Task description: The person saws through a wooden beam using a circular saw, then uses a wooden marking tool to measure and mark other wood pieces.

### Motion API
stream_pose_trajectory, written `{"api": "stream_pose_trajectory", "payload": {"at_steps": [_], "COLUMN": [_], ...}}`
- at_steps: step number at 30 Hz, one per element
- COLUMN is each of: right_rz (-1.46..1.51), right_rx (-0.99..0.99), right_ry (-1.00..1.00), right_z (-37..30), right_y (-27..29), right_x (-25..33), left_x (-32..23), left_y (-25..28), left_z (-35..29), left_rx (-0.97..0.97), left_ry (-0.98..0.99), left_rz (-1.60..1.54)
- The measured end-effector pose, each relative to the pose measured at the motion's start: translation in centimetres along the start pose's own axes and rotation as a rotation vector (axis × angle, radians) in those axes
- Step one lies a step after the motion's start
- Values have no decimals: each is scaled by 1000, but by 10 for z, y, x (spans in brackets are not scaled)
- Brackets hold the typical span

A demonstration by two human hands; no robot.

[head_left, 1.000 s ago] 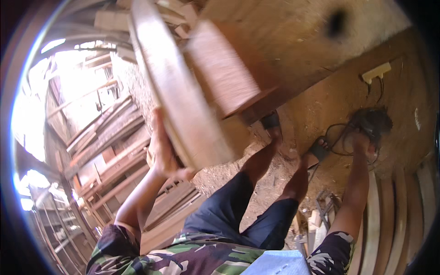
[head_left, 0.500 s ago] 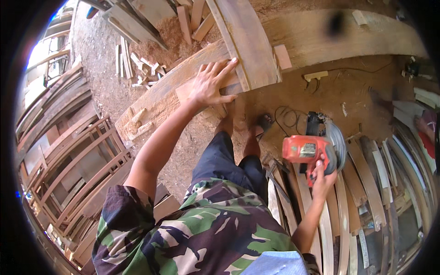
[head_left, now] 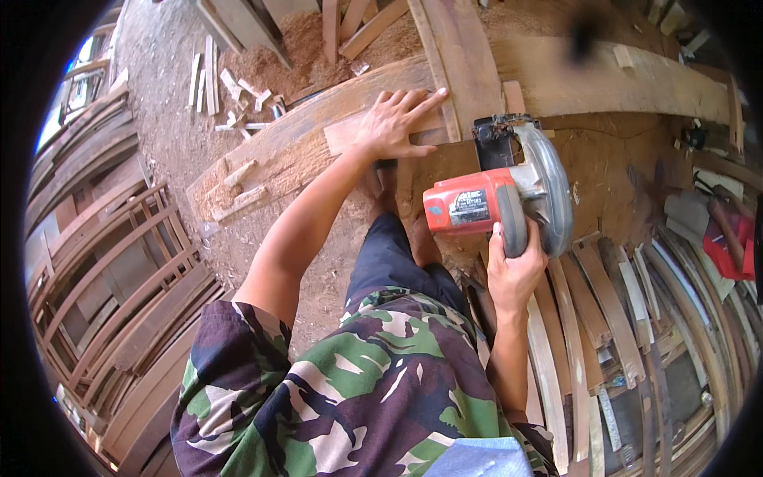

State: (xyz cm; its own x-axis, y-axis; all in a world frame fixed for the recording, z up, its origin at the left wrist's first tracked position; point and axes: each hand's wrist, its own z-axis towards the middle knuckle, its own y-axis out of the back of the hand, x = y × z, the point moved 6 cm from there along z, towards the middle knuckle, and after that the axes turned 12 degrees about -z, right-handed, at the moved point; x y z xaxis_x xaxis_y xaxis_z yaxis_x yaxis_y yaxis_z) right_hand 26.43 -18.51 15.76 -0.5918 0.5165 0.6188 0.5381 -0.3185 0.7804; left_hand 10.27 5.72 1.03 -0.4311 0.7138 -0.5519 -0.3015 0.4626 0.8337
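Note:
My left hand (head_left: 401, 123) lies with fingers spread on a short piece of wood (head_left: 343, 137), its index fingertip touching the edge strip of a wide board (head_left: 469, 71). That board lies across a long plank (head_left: 294, 123) strewn with sawdust and offcuts. In my right hand (head_left: 515, 266) is the rear handle of a red circular saw (head_left: 469, 203), fingers wrapped round it. The saw is held up near the wide board's close end, its metal guard on the right and its black base toward the board. Whether the base touches the wood I cannot tell.
Curved wooden slats (head_left: 616, 306) are stacked at the lower right, and wooden frames (head_left: 119, 278) stand along the left. Offcuts (head_left: 238, 91) and sawdust cover the ground beyond the plank. Another person in red (head_left: 727, 242) is at the far right.
My right hand has raised the circular saw up and to the left, from beside the slats to close by the wide board's end. My left hand stays spread on the wood.

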Motion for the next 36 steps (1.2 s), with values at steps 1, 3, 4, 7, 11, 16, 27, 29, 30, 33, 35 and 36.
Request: {"api": "stream_pose_trajectory", "payload": {"at_steps": [1, 3, 4, 7, 11, 16, 27, 29, 30, 33, 35, 36], "right_rz": [2, -10, -7, 6, -32, 34, 67, 63, 56, 51, 64, 62], "right_rx": [7, 22, 41, 65, 45, 102, 99, 91, 100, 120, 127, 126], "right_ry": [14, 12, 3, -7, 31, -17, 41, 34, 23, -4, -19, -10], "right_z": [3, 3, 4, 5, 10, 12, 20, 19, 20, 23, 25, 26], "right_y": [-4, -13, -16, -24, -31, -36, -44, -46, -47, -46, -46, -46], "right_x": [3, 4, 7, 12, 15, 15, 19, 15, 15, 19, 22, 23], "left_x": [1, 3, 4, 2, 0, 12, 8, 7, 7, 9, 9, 10], "left_y": [0, -2, -3, -2, -1, -6, -4, -4, -4, -5, -7, -7], "left_z": [-1, -3, -3, -5, -4, -6, -3, -3, -4, -3, -3, -3], "left_rx": [-6, -30, -40, -14, 21, -85, -41, -35, -40, -37, -8, -13], "left_ry": [-5, -20, -26, -10, -9, 68, 75, 74, 65, 51, 60, 56], "left_rz": [1, -13, -17, -34, 5, -121, -90, -102, -102, -94, -86, -85]}}
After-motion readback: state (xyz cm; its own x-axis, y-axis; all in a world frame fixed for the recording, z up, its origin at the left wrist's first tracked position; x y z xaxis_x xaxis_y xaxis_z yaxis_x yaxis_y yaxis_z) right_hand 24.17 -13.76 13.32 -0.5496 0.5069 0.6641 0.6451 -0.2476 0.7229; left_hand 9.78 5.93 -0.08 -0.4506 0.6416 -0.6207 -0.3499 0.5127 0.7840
